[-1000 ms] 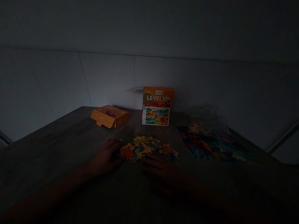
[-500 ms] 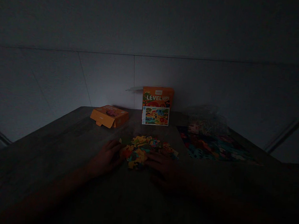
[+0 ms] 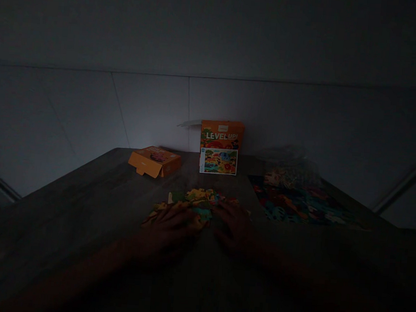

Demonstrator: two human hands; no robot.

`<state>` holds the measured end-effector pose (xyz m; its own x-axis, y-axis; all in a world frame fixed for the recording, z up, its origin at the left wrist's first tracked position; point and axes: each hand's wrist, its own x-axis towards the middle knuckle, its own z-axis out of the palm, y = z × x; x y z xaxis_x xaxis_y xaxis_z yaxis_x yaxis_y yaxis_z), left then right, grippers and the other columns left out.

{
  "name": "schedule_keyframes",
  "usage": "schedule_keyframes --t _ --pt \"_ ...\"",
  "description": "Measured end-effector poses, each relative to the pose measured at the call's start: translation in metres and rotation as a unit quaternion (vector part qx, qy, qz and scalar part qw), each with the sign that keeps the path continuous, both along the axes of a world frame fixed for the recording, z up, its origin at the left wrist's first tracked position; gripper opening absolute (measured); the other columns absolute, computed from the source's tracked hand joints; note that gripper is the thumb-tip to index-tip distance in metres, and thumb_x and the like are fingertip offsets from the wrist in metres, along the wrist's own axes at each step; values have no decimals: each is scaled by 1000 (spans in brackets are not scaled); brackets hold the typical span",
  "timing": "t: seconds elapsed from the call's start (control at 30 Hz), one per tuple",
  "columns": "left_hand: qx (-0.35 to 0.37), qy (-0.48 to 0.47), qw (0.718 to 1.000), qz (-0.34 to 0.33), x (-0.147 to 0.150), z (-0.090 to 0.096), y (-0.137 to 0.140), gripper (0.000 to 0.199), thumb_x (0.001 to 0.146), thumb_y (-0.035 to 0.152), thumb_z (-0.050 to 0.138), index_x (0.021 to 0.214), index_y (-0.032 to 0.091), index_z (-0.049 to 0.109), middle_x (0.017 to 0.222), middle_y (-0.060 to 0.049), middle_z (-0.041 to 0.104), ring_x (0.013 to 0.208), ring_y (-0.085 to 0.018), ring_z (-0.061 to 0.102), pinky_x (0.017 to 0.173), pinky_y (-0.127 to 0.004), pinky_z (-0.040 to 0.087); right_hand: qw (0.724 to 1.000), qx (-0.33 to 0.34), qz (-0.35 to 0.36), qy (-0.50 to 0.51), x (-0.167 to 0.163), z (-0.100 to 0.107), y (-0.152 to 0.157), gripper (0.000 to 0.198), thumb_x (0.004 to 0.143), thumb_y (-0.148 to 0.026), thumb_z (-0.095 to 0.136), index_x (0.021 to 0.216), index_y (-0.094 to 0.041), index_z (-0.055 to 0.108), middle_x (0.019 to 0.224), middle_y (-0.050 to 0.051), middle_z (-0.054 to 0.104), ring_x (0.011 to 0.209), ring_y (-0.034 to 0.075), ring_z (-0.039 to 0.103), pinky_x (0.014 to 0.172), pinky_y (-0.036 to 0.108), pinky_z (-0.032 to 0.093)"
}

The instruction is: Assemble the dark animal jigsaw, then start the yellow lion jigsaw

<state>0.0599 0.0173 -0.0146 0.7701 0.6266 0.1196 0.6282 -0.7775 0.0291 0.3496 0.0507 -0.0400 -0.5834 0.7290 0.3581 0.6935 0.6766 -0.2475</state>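
Observation:
A heap of colourful jigsaw puzzle pieces (image 3: pixel 199 196) lies on the grey table (image 3: pixel 93 190) in front of me. My left hand (image 3: pixel 172 225) rests over the left and near part of the heap, fingers stretched out and apart. On the heap's right side lies my right hand (image 3: pixel 233 223), its fingers also spread over the pieces. Some pieces are hidden beneath both hands. Neither hand is closed on a piece that I can see. The picture is very dark, so single pieces are hard to make out.
An orange "LEVEL UP!" box (image 3: pixel 224 134) stands by the wall, with a picture card (image 3: pixel 219 161) leaning on it. Left of it lies another orange box (image 3: pixel 156 160), its flap open. On the right are a colourful puzzle sheet (image 3: pixel 298 201) and a clear plastic bag (image 3: pixel 291 170).
My left hand has moved right, from beside the heap onto it. My right hand has shifted slightly. The pieces now spread farther left.

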Motion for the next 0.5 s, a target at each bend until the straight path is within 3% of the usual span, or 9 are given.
schedule_keyframes --t 0.1,0.17,0.37,0.5 --pt "6 -49 998 35 -3 -3 7 36 99 26 47 134 30 54 153 -7 39 141 -31 36 113 -56 35 999 27 3 26 1 4 4 43 86 -25 63 128 -15 62 130 14 58 124 31 49 110 55 35" --pt "5 -80 996 43 -7 -5 12 34 96 19 48 129 25 56 151 -9 41 139 -29 39 113 -50 39 998 49 -14 31 0 5 11 36 86 -23 62 120 -13 66 125 15 60 118 31 52 105 52 40" --pt "11 -98 994 54 -23 -11 23 44 85 6 48 127 20 51 150 -11 41 139 -28 39 112 -49 41 996 48 -79 9 -18 3 43 60 87 -36 67 140 -11 52 136 18 53 125 35 47 109 55 33" --pt "39 -96 991 80 -33 -17 30 51 85 4 45 134 19 45 151 -14 40 139 -28 40 111 -52 42 998 16 -59 8 -26 -3 52 52 91 -37 66 135 -11 56 127 17 59 117 34 54 105 54 38"
